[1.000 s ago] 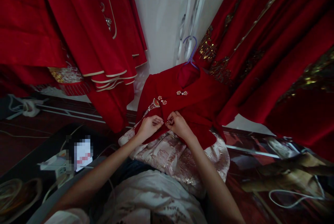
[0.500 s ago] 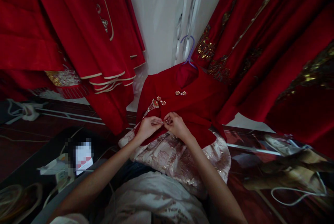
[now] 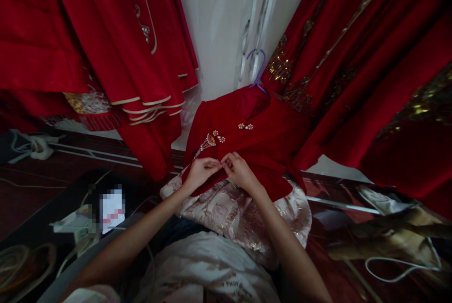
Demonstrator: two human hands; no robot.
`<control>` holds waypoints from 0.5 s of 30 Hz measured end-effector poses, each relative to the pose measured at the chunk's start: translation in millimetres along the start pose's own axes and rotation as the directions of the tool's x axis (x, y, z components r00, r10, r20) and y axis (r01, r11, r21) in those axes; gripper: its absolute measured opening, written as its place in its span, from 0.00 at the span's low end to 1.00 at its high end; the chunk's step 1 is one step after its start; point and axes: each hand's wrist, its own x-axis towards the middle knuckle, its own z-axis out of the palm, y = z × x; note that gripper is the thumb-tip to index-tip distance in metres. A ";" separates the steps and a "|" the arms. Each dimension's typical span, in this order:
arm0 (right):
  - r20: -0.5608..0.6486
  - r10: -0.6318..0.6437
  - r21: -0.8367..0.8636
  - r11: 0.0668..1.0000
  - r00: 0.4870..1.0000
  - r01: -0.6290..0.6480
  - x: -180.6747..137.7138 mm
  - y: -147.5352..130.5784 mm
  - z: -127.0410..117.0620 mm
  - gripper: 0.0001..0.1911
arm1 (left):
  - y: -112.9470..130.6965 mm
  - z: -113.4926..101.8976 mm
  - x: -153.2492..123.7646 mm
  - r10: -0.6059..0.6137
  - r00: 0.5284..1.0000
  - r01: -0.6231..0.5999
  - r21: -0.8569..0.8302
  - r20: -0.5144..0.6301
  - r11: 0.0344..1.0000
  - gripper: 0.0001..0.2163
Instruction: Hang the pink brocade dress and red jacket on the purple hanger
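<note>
A red jacket (image 3: 261, 143) on a purple hanger (image 3: 257, 69) lies spread over a pale brocade skirt (image 3: 233, 213) on my lap. Its front carries pearl clasps (image 3: 246, 126) and a tasselled brooch (image 3: 209, 141). My left hand (image 3: 201, 172) and my right hand (image 3: 239, 171) meet at the jacket's front edge. Both are pinched closed on a small pearl fastening (image 3: 223, 164) between their fingertips.
Red garments with cream trim (image 3: 141, 58) hang at the left. Gold-embroidered red robes (image 3: 353, 58) hang at the right. A white wall (image 3: 219, 25) stands behind. Cables (image 3: 399, 265) and a white charger (image 3: 70, 223) lie on the dark glossy floor.
Both hands have stayed pinched at the same fastening with only small finger movements. The view has shifted slightly.
</note>
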 end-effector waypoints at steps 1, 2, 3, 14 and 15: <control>0.000 -0.002 -0.008 1.000 1.000 0.002 -0.1 -0.6 0.3 0.07 | -1.0 -0.3 0.2 0.008 1.000 -0.008 0.011 -0.001 1.000 0.11; 0.001 -0.005 -0.011 1.000 1.000 0.005 -0.2 -1.1 0.6 0.07 | -2.0 -0.7 0.4 0.017 1.000 -0.017 0.021 0.000 1.000 0.10; 0.001 -0.007 -0.012 1.000 1.000 0.007 -0.3 -1.7 0.9 0.07 | -3.2 -1.0 0.8 0.025 1.000 -0.025 0.025 0.001 0.999 0.09; -0.014 -0.004 -0.061 0.998 1.000 0.003 -2.6 -9.8 5.4 0.08 | -6.6 1.4 -2.8 0.044 0.999 -0.041 0.097 -0.028 0.994 0.08; -0.009 0.000 -0.059 0.998 1.000 -0.001 -2.6 -9.6 4.7 0.08 | -5.9 2.2 -3.8 0.048 0.998 -0.045 0.100 -0.029 0.994 0.08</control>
